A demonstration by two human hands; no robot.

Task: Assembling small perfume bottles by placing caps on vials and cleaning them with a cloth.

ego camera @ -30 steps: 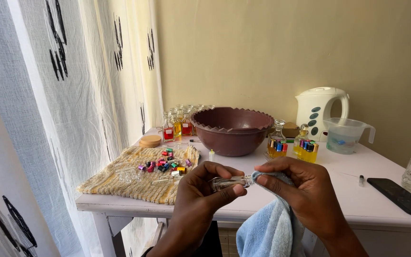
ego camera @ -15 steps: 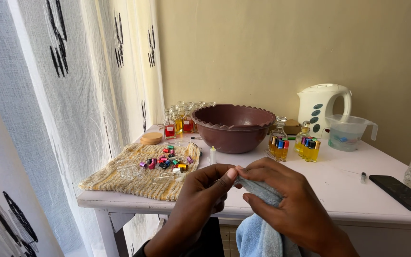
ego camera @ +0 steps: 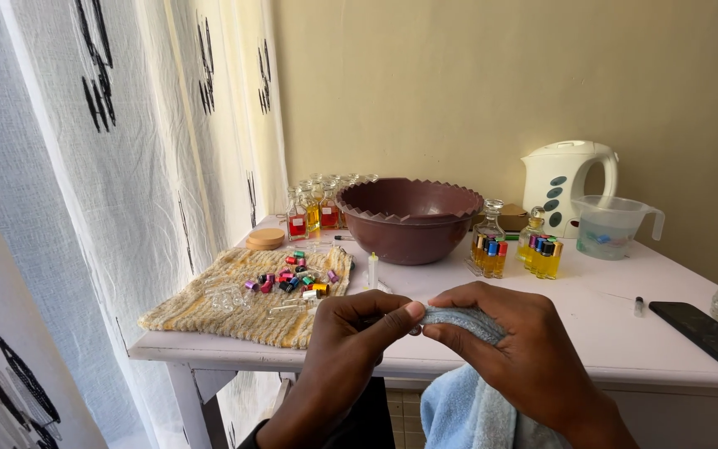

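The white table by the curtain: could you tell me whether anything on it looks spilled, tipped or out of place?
Nothing looks spilled or damaged. Small coloured caps lie scattered loosely on the woven yellow mat, and one tiny vial lies alone beside the flat black phone. The yellow-filled bottles stand upright by the brown plastic bowl.

Bowl (ego camera: 409, 218) behind mat (ego camera: 234, 308), on table (ego camera: 608, 316)

The cloth (ego camera: 467, 399) is light blue, greyer where it is bunched at the top. The bowl (ego camera: 409, 220) is dark reddish brown. The knitted mat (ego camera: 209, 312) is pale yellow and cream, strewn with pink, red, green, blue and orange caps (ego camera: 292, 278). The small bottles (ego camera: 517, 254) hold amber liquid, one red. The kettle (ego camera: 563, 179) is white with grey-green ovals. The curtain (ego camera: 85, 166) is white with black, perhaps leaf-like, marks. The wall (ego camera: 475, 75) is tan, the table (ego camera: 592, 324) pale pink-white, the phone (ego camera: 704, 333) black.
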